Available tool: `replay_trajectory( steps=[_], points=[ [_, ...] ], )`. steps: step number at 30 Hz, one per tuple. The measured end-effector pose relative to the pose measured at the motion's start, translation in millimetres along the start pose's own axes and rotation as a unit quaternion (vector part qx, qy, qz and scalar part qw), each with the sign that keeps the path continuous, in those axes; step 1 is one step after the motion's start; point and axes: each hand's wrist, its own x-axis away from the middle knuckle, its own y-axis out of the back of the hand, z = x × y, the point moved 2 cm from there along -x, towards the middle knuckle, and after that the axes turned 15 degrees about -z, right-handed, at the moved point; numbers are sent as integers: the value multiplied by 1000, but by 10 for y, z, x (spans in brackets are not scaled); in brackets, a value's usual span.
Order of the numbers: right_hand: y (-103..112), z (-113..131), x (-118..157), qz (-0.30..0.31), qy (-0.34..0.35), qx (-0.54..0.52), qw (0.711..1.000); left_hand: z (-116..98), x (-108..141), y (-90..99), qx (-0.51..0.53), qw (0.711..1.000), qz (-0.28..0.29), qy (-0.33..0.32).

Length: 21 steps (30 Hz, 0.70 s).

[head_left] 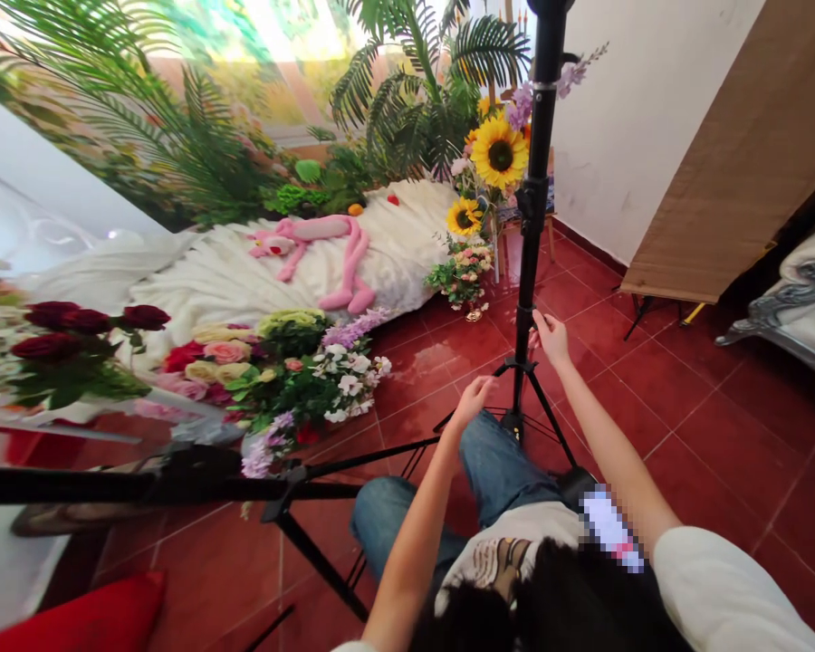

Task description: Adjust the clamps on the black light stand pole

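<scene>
A black light stand (531, 217) rises upright in front of me, its legs spread on the floor. My right hand (551, 339) is at its lower pole, fingers bent and closed against the side near the collar where the legs join. What the fingertips press on there is too small to make out. To the left of the pole, apart from it, my left hand (475, 398) hangs above my knee. Its fingers are loosely bent and partly stretched toward the stand, with nothing visible in them.
A second black stand (312, 489) reaches in from the left, its legs near my knee. Flowers (278, 362) and a white draped cloth (224, 272) with a pink plush toy (343, 235) lie ahead. Sunflowers (499, 156) stand behind the pole. At right are a brown board (720, 163) and a silver-trimmed sofa (801, 290).
</scene>
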Motion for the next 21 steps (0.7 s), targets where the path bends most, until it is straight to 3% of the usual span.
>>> replay_trajectory(
  steps=[2,4,9,12,15,18,21],
  points=[
    [-101,-92,158,-68,12,2,998,298,279,389,-5,996,-52,78],
    [-258,-184,324,-77,24,24,996,537,534,808,-8,983,-136,120],
    [-887,-294,776,87,55,46,994,807,1031,1899,-5,957,-257,137],
    [-1363,-235,1102,193,56,46,979,709,1270,2551,-13,928,-354,116],
    [-1849,-102,1491,294,62,47,953,454,1469,3103,-26,885,-459,71],
    [-2280,67,1922,385,80,39,919,142,1612,3489,-24,841,-541,16],
    [-2622,241,2341,464,105,27,879,-137,1689,3698,-28,813,-581,-33]
  ],
)
